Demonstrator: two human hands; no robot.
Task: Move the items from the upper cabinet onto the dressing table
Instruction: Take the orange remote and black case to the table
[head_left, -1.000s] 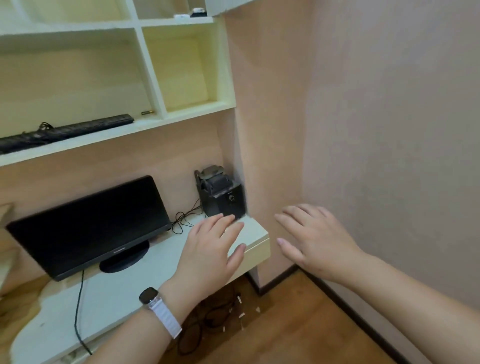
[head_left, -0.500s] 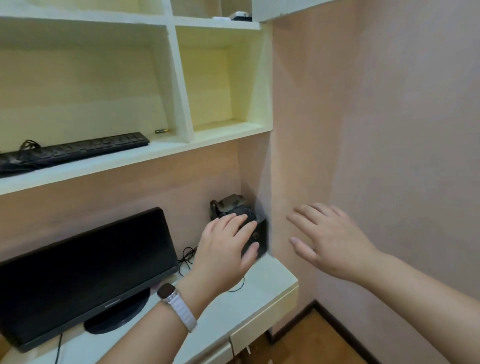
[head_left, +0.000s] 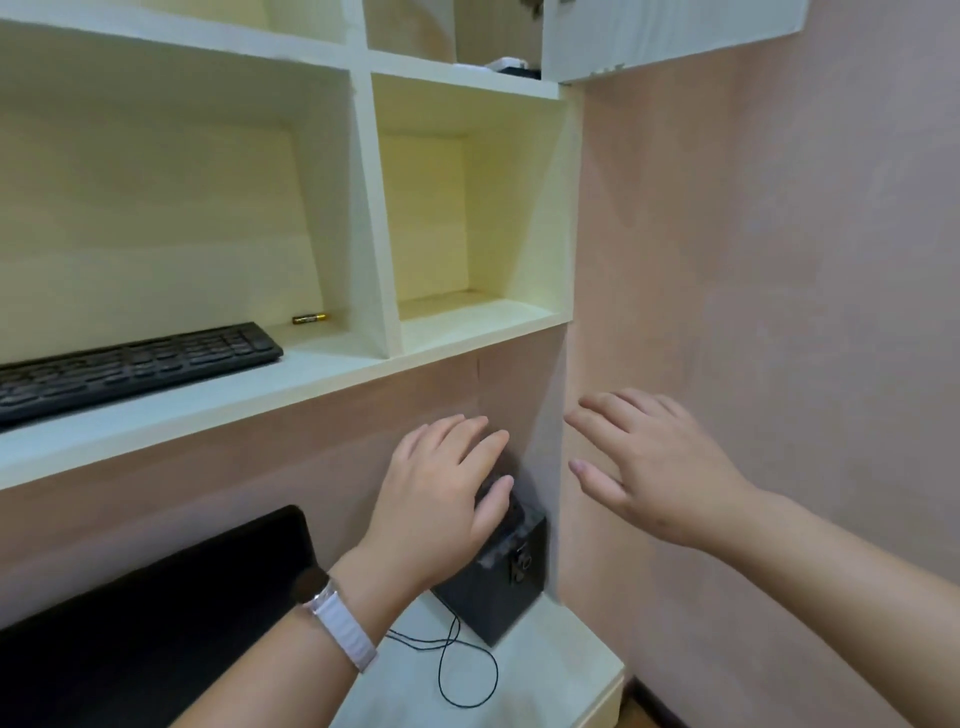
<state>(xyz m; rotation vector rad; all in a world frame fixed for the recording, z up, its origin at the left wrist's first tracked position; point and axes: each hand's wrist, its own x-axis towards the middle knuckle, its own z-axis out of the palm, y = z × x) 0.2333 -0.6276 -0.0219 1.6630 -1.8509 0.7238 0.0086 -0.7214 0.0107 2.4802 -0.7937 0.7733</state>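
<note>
The view and both hands have lifted from the desk (head_left: 563, 657) toward the shelf (head_left: 249, 400); left hand (head_left: 436, 499) and right hand (head_left: 660, 467) are empty, fingers spread wide; keyboard (head_left: 130, 364) and battery (head_left: 309, 318) still lie up there, untaken.

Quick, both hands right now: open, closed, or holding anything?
Left hand: open, fingers straight, in front of the black box, holding nothing.
Right hand: open, fingers spread, holding nothing.

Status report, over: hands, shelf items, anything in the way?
Both hands open, empty: left hand near the black box, right hand raised by the wall. On the lower shelf: keyboard, battery, untouched. Nothing between hands and shelf.
</note>
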